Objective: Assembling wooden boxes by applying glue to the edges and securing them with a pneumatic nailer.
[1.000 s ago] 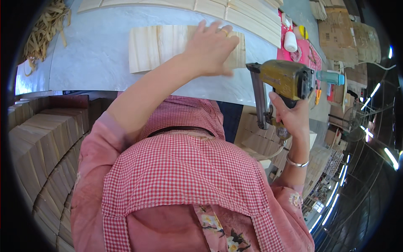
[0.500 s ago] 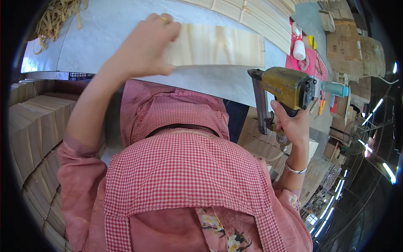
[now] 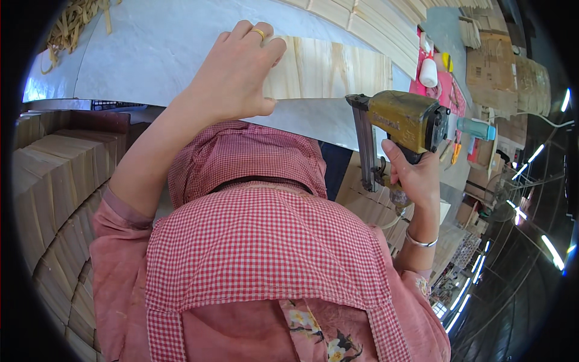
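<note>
A pale, flat wooden board [image 3: 335,67] lies across the grey marbled tabletop [image 3: 157,54]. My left hand [image 3: 238,75] spans its left end, fingers bent over the far side and thumb at the near edge. That end of the board is hidden under the hand. My right hand [image 3: 417,178] is wrapped round the handle of a gold and black air nail gun [image 3: 401,117]. The gun's nose and dark magazine face left, close to the board's near right corner. A hose fitting hangs below the grip.
Stacked wooden strips [image 3: 368,24] lie along the table's far side. Beyond the right end are a white bottle [image 3: 429,73] and a yellow tape measure [image 3: 447,61]. Curled strips [image 3: 75,24] sit at far left. Stacked wood blocks [image 3: 54,169] stand at lower left.
My left hand has moved right, and the board has slid a little to the right too. The nail gun in my right hand has shifted slightly left, closer to the board.
</note>
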`<state>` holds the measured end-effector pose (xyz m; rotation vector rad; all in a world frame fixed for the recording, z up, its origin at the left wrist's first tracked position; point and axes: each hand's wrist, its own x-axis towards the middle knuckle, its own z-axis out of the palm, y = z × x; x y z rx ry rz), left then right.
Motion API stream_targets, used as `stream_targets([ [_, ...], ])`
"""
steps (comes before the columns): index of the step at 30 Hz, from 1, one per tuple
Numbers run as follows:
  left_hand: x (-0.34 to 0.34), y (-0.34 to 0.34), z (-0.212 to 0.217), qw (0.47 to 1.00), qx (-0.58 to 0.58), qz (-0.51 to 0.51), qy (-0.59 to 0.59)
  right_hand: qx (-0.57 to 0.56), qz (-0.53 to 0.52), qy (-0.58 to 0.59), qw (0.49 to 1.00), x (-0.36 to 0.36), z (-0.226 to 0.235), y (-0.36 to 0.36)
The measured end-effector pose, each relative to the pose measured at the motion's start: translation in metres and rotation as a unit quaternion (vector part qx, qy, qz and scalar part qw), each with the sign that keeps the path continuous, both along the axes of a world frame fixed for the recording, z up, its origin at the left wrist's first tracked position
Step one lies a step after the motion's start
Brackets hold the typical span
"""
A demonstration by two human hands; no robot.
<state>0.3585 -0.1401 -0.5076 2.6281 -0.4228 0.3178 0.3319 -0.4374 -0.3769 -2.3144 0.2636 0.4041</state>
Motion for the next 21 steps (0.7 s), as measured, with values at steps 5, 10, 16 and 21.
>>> stream_targets([
  [5, 0.000, 0.000, -0.003, 1.000, -0.018, -0.003, -0.003, 0.001, -0.020, 0.011, 1.000, -0.003, -0.001, 0.005],
  [10, -0.002, 0.001, -0.010, 0.999, -0.046, -0.007, -0.017, -0.036, -0.016, 0.016, 0.999, -0.001, 0.006, 0.013],
  [16, -0.009, 0.014, -0.023, 0.991, -0.132, -0.025, -0.007, -0.042, 0.020, -0.019, 0.999, -0.004, 0.013, 0.029],
  [21, -0.015, 0.026, -0.032, 0.970, -0.234, -0.056, 0.021, -0.010, 0.074, -0.045, 0.996, -0.015, 0.010, 0.048],
])
